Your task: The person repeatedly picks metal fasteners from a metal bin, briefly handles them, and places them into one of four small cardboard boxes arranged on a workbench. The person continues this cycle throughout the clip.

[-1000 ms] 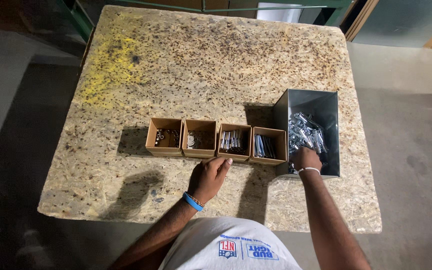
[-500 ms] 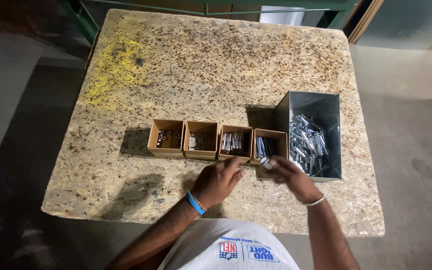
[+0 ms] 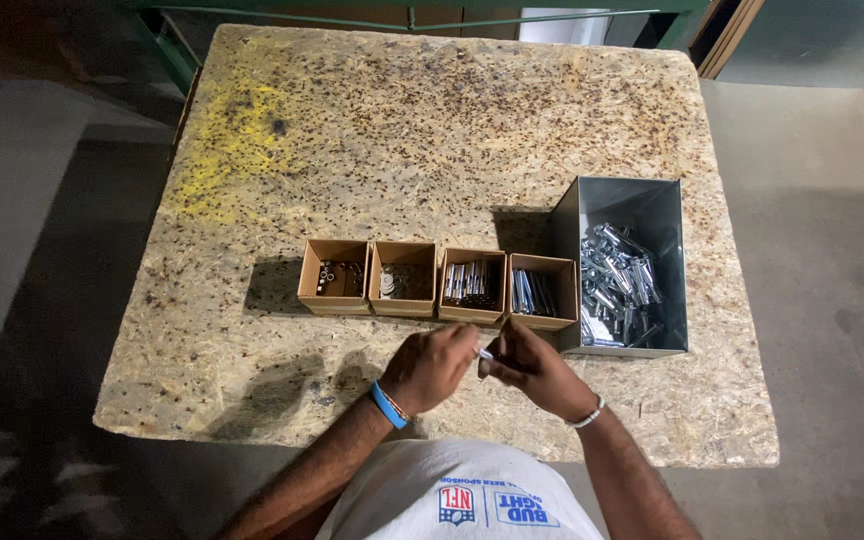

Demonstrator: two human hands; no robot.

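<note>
Overhead, speckled chipboard table [image 3: 372, 150] — grey concrete floor [image 3: 812, 180]

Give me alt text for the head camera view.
Left hand and right hand meet over a small metal part, at a speckled board table with four small cardboard boxes and a grey metal bin of silvery hardware.

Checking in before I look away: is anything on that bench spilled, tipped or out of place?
Nothing stands out. The four small brown cardboard boxes sit upright in a neat row beside the grey metal bin of silver hardware, with nothing spilled on the speckled board tabletop. Its yellow paint smear looks like old marking. Left hand and right hand meet on a small metal part.
</note>
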